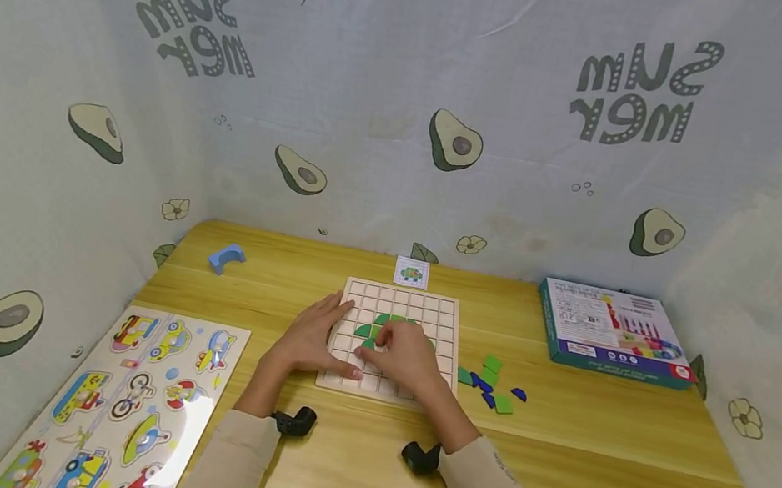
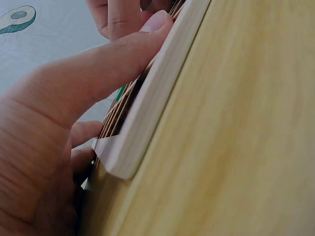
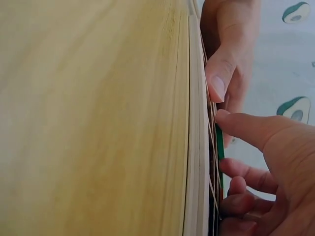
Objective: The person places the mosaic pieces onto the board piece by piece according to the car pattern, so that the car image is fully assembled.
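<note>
A wooden grid board (image 1: 443, 311) lies on the table with green tiles (image 1: 364, 330) grouped near its middle. My left hand (image 1: 307, 337) rests over the board's left side, fingers spread and fairly straight; in the left wrist view its thumb (image 2: 123, 54) lies along the near edge. Over the middle of the grid is my right hand (image 1: 412, 357), pinching a small green tile (image 3: 220, 140) between thumb and index fingertips, close on the board. That hand hides part of the pattern. A small picture card (image 1: 412, 272) with a green figure sits just behind the board.
Right of the board lie loose light green squares (image 1: 503, 404) and blue half-round tiles (image 1: 518, 395). A game box (image 1: 616, 332) stands at the back right. A vehicle puzzle board (image 1: 189, 425) takes up the front left, with a blue arch block (image 1: 227, 257) behind it.
</note>
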Demonstrator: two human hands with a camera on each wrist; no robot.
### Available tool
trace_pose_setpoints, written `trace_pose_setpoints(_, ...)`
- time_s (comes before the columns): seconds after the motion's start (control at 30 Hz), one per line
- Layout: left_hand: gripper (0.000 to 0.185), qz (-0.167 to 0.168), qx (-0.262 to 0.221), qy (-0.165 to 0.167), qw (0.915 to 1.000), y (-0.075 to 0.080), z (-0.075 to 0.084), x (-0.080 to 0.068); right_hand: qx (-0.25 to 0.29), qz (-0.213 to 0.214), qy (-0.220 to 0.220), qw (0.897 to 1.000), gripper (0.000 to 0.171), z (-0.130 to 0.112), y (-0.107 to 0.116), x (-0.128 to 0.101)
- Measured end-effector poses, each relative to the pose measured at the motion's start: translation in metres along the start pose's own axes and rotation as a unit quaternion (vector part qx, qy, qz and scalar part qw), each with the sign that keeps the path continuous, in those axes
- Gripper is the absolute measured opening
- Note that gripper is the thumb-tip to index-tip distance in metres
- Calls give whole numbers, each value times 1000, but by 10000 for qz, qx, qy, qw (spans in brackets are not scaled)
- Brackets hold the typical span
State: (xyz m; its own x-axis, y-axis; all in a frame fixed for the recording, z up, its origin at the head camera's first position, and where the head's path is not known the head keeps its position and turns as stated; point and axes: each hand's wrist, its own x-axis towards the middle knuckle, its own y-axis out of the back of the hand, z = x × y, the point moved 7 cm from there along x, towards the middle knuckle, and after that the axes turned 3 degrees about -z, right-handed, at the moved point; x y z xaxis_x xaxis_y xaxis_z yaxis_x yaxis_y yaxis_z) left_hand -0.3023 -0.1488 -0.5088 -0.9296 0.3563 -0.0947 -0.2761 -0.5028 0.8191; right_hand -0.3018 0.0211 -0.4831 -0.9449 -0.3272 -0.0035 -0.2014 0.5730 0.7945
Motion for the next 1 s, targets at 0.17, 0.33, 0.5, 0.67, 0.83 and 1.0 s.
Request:
trace_pose_setpoints(0.17, 125, 16, -46, 35, 10000, 0, 0, -1, 14, -22, 136, 9999, 28, -4, -2, 0)
trace_pose_setpoints(0.33, 124, 37, -17, 35, 10000, 0, -1, -1, -87, -96, 530, 9985, 20, -10, -4, 0)
trace_pose_setpoints(0.5, 124, 42, -3, -29, 10000, -1, -1, -1, 36, -155, 714, 9973, 18, -14, -7, 0)
trace_pose_setpoints(0.67, 125, 75, -50, -71, 9999, 0, 1, 0, 140, -257, 721, 9970, 20, -16, -10, 0)
trace_pose_setpoints(0.83, 125, 55, -25, -12, 10000, -1, -1, 1, 160, -213, 699, 9972, 21, -16, -9, 0)
trace_pose_setpoints(1.0, 126, 35, 25, 20, 10000, 0, -3, 2, 220, -202, 743, 9968, 19, -14, -8, 2)
